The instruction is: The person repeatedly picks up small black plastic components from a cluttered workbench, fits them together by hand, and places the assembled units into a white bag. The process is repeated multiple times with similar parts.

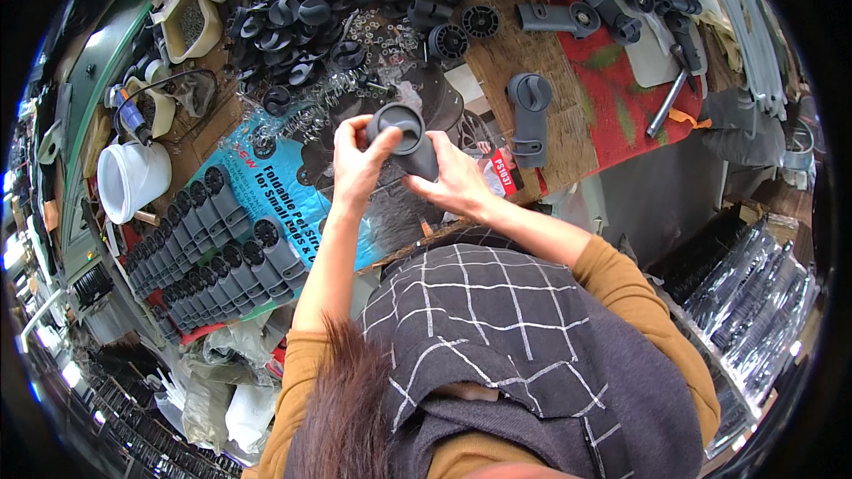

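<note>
Over the near edge of the bench, both hands grip one dark grey plastic joint part with a round knob on its top. My left hand wraps the knob end, thumb resting on the round face. Around the tubular lower end, my right hand closes from the right side. A similar grey joint part lies on the bench to the right. Just beyond my hands are loose metal springs and small washers and nuts. A heap of black round knobs fills the back.
Rows of grey joint parts stand at left on a blue printed sheet. Further left are a white bucket, a blue power screwdriver and a tub of small hardware. A hammer lies at right on red cloth.
</note>
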### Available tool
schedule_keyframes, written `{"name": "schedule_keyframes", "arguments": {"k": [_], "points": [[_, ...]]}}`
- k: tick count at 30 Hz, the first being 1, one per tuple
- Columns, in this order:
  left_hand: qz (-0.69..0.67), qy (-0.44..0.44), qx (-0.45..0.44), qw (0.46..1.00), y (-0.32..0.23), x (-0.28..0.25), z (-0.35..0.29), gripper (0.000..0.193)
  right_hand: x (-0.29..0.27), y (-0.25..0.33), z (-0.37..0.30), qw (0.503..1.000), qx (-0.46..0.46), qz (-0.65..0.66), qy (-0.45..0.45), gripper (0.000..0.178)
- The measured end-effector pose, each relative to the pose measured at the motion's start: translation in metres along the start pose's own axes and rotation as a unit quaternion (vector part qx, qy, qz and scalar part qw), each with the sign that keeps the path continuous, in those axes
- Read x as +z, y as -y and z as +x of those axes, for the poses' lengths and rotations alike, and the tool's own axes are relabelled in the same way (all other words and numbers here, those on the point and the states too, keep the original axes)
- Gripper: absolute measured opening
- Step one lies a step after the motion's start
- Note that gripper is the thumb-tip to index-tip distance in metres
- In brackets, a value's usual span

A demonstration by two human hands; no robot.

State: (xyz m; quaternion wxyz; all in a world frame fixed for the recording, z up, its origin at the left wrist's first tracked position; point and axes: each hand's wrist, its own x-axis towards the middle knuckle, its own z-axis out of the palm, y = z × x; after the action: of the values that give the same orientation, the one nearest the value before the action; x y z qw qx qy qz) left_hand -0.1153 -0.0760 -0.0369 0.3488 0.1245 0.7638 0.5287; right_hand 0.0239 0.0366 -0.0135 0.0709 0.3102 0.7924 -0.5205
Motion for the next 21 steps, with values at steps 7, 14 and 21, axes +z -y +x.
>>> {"name": "schedule_keyframes", "arguments": {"k": [7,14,21], "points": [[-0.202,-0.041,0.095,0.974,-0.026,0.008,-0.021,0.055,-0.005,0.047,-0.025,0.963,-0.019,0.266,0.052,0.065],[-0.404,0.093,-0.105,0.904,-0.055,-0.007,-0.035,0.058,-0.016,0.049,-0.036,0.98,-0.039,0.188,0.058,0.065],[-0.4,-0.055,-0.023,0.915,-0.052,0.017,-0.032,0.05,-0.013,0.054,-0.042,0.979,-0.019,0.202,0.008,0.067]]}}
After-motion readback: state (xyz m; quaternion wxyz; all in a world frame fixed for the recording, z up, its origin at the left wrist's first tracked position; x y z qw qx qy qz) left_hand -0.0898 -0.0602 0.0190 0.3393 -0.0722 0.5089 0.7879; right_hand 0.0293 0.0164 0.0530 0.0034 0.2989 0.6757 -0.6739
